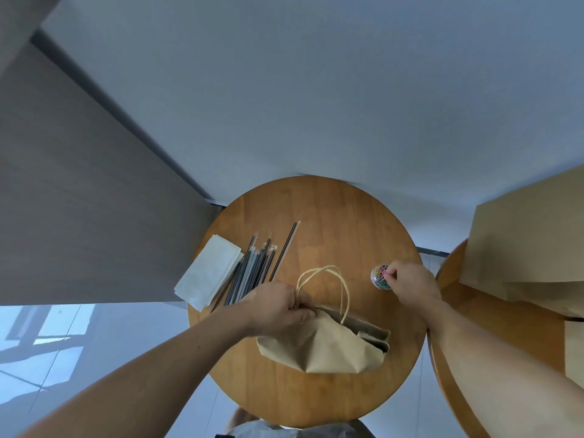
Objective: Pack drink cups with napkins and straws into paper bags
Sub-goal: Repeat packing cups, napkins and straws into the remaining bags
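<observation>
Paper bag (325,349) judged light, crushable; folded mouth is pinched by left hand (278,309). At 2 o'clock, a clip (384,273) is pinched by right hand (410,284).

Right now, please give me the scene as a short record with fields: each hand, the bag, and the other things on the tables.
left hand: grips the folded top of the bag
right hand: pinches a clip at the clip pot
bag: lying on the table, contents hidden
napkins: stack at the table's left edge
straws: wrapped, beside the napkins
spare bags: stacked on the second table, at the right
</observation>
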The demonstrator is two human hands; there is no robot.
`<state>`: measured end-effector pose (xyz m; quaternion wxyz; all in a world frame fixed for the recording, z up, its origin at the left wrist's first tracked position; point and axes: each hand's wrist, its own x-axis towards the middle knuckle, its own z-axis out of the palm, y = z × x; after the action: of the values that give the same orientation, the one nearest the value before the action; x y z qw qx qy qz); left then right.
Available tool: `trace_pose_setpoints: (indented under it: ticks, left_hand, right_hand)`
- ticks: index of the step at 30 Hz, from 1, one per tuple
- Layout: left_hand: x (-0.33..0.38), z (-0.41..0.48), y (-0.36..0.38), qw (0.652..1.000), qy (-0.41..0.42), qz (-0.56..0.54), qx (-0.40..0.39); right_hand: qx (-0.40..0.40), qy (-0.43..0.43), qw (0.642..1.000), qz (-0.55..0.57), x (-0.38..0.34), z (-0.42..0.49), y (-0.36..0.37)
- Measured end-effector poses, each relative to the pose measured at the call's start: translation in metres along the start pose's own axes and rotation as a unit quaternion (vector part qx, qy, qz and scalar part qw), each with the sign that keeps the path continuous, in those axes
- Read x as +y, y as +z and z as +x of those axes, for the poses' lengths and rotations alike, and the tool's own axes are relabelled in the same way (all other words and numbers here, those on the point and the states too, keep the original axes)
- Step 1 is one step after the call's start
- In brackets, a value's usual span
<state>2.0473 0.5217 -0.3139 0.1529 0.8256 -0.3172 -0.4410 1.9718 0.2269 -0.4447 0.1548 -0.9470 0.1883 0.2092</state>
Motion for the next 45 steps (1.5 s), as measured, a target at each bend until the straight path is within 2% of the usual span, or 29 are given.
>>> trace_pose_setpoints:
  ticks: [6,8,11,16,23,26,28,31,35,39,45]
  left_hand:
    - [0.001,0.002,0.0,1.0,0.0,0.005,0.002]
    - [0.002,0.002,0.0,1.0,-0.004,0.009,0.007]
    - [0.005,0.0,0.0,1.0,-0.015,0.022,0.008]
    - [0.014,-0.008,0.0,0.998,-0.043,0.048,0.026]
    - [0.022,-0.024,-0.003,0.996,-0.06,0.031,0.059]
    - [0.024,-0.028,-0.004,0.996,-0.05,0.031,0.06]
    - [0.025,-0.029,-0.002,0.996,-0.042,0.036,0.064]
    - [0.025,-0.032,0.004,0.994,-0.039,0.069,0.075]
    - [0.021,-0.036,0.013,0.988,-0.03,0.125,0.082]
    - [0.019,-0.041,0.02,0.98,-0.016,0.17,0.098]
    - [0.019,-0.04,0.021,0.984,-0.012,0.149,0.092]
  right_hand:
    - [0.012,0.038,0.997,0.06,-0.002,-0.002,0.004]
    - [0.039,0.051,0.991,0.121,-0.004,-0.006,0.0]
    - [0.075,0.058,0.96,0.262,-0.019,-0.02,-0.019]
    - [0.122,0.005,0.913,0.39,-0.065,-0.064,-0.076]
    - [0.092,-0.103,0.86,0.491,-0.11,-0.152,-0.136]
    - [0.046,-0.151,0.89,0.428,-0.126,-0.179,-0.133]
    - [0.025,-0.15,0.92,0.36,-0.138,-0.185,-0.117]
    - [0.053,-0.136,0.951,0.272,-0.149,-0.179,-0.092]
    - [0.086,-0.124,0.968,0.2,-0.147,-0.164,-0.079]
    - [0.076,-0.131,0.977,0.152,-0.141,-0.161,-0.076]
    - [0.059,-0.159,0.976,0.135,-0.14,-0.155,-0.079]
